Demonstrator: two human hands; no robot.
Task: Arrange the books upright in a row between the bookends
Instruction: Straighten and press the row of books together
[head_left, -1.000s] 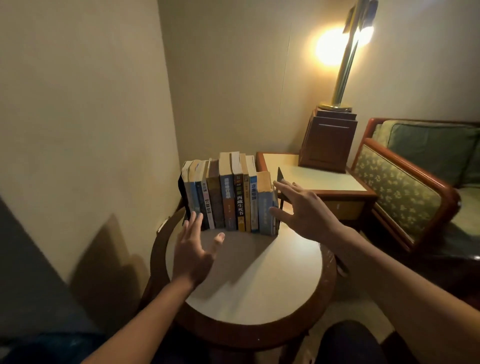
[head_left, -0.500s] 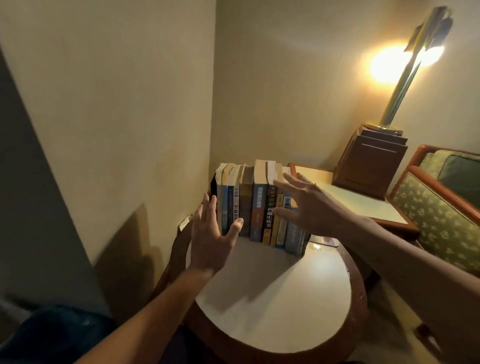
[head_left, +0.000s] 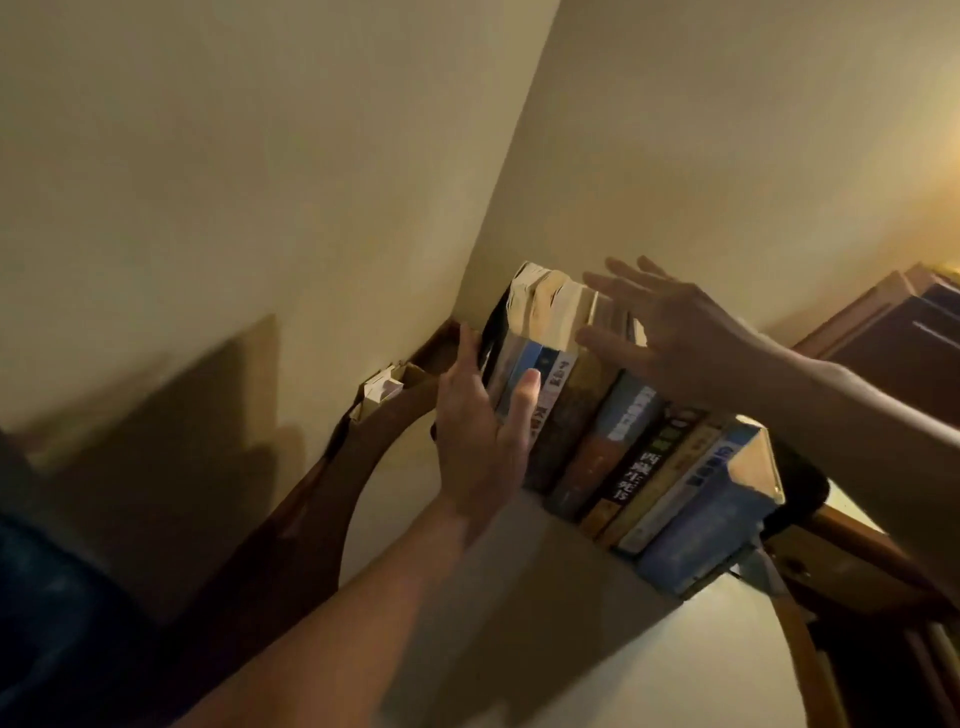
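Observation:
A row of several books (head_left: 613, 436) stands upright on the round table (head_left: 597, 649), spines toward me, in a tilted view. A black bookend (head_left: 493, 327) closes the left end; a dark bookend (head_left: 802, 483) shows at the right end. My left hand (head_left: 478, 436) is at the left end of the row, fingers behind the black bookend and thumb across the first spines. My right hand (head_left: 670, 338) hovers with spread straight fingers over the tops of the middle books, holding nothing.
The table sits in a corner between two beige walls (head_left: 260, 182). A wooden side table (head_left: 852, 545) is at the right and a dark wooden box (head_left: 904, 338) behind it. A small paper item (head_left: 382, 389) lies by the wall at the table's rim.
The view has swung left and tilted. My left hand has moved up to the left end of the row. My right hand has shifted from the right books to above the middle ones.

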